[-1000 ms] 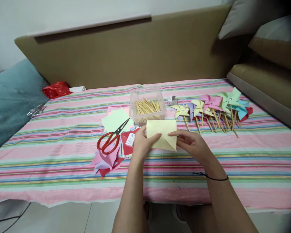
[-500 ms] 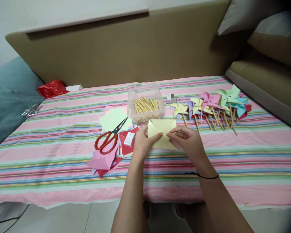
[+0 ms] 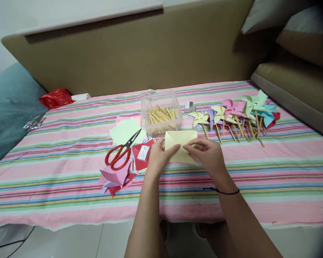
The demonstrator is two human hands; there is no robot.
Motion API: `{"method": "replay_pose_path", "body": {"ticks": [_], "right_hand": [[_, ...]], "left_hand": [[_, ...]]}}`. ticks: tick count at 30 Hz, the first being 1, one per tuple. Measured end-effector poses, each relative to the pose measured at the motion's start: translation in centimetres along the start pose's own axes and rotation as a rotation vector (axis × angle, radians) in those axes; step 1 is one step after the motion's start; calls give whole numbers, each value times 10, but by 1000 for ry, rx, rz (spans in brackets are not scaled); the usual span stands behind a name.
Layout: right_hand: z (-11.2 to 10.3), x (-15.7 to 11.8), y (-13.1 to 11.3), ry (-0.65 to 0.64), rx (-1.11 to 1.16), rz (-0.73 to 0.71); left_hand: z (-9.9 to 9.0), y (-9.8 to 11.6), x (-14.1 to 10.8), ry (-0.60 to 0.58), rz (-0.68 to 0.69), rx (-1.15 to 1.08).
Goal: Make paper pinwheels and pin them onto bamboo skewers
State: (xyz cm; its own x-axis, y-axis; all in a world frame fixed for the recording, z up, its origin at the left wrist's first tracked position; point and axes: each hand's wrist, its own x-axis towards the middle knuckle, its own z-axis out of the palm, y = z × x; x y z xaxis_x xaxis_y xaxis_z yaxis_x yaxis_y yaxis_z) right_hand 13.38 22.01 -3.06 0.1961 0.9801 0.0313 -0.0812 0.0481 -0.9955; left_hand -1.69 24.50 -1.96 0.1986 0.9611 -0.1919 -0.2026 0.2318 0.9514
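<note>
A square of pale yellow paper [image 3: 181, 137] with slits from its corners is held up between both hands. My left hand [image 3: 160, 154] grips its left side, thumb on the front face and fingers behind. My right hand [image 3: 206, 152] pinches the paper right of its centre between thumb and fingers; whether something small is in that pinch, I cannot make out. Left of my hands lie red-handled scissors [image 3: 119, 154] and a small white box [image 3: 143, 153] on red paper [image 3: 136, 163]. Just beyond the yellow paper stands a clear plastic box [image 3: 162, 129] of wooden sticks [image 3: 161, 116].
Several finished paper pinwheels [image 3: 234, 108] on sticks lie at the right. Near them is a small grey-and-white box [image 3: 190, 106]. Pale green sheets [image 3: 125, 131] and pink cut pieces [image 3: 115, 175] lie left. A red plastic bag [image 3: 56, 99] sits at the back left on the striped cloth [image 3: 70, 172].
Both hands stay on the yellow paper. My right thumb and fingers have shifted slightly left, closer to the left thumb and the paper's middle. The view has moved a little.
</note>
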Motion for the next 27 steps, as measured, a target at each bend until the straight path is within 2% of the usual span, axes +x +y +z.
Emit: {"method": "replay_pose_path", "body": {"ticks": [6, 10, 15, 21, 27], "right_hand": [[1, 0, 0, -19, -6, 18], [6, 0, -3, 18, 83, 25], [15, -1, -2, 32, 172, 114], [19, -1, -3, 118, 237, 137], [16, 1, -3, 124, 211, 155]], "left_hand": [[-1, -2, 2, 35, 58, 93], [2, -1, 1, 106, 36, 23], [5, 0, 0, 163, 63, -61], [6, 1, -1, 135, 48, -105], [3, 2, -2, 88, 37, -84]]}}
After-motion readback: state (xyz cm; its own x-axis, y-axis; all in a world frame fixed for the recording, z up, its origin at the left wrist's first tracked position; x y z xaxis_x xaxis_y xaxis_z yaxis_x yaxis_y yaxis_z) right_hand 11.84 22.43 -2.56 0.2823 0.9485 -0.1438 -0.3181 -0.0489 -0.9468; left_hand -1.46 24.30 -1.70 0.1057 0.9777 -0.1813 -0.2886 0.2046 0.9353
